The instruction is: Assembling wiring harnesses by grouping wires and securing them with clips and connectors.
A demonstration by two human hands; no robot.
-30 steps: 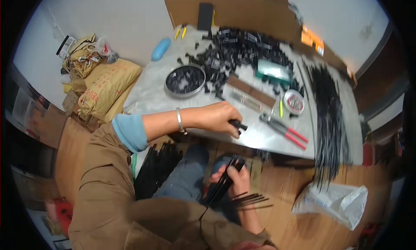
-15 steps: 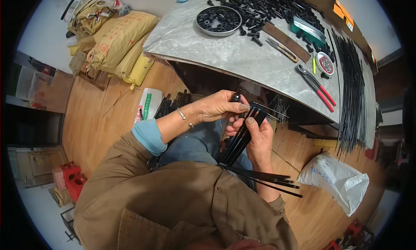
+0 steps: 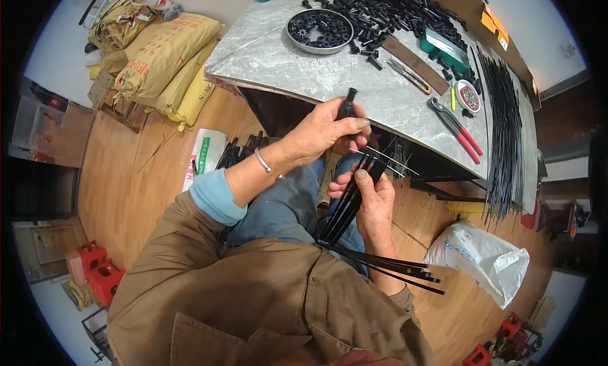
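Note:
My left hand (image 3: pixel 326 134) is closed around a small black tube-shaped part (image 3: pixel 349 100), whose narrow end sticks up above the fingers. It is near the table's front edge, just above the upper ends of a bundle of long, thin black strips (image 3: pixel 342 214). Those strips are gripped by my right hand (image 3: pixel 375 204), its thumb pressed over them. Two thin metal wires (image 3: pixel 396 161) lie crosswise at the upper ends of the strips. The lower part of the bundle rests against my lap and bends off to the right. My left fingers partly hide the tube-shaped part.
On the grey table (image 3: pixel 278 55) are a round tin of small black rings (image 3: pixel 320 30), a heap of black parts (image 3: pixel 392 11), scissors (image 3: pixel 408 76), red-handled pliers (image 3: pixel 456 130) and long black rods (image 3: pixel 503 131). A white sack (image 3: pixel 481 258) and yellow sacks (image 3: pixel 168 62) stand on the floor.
My left hand has moved up and away from the strips' ends, bringing the black tube-shaped part into clearer view. The right hand keeps its hold on the bundle, nearly in place.

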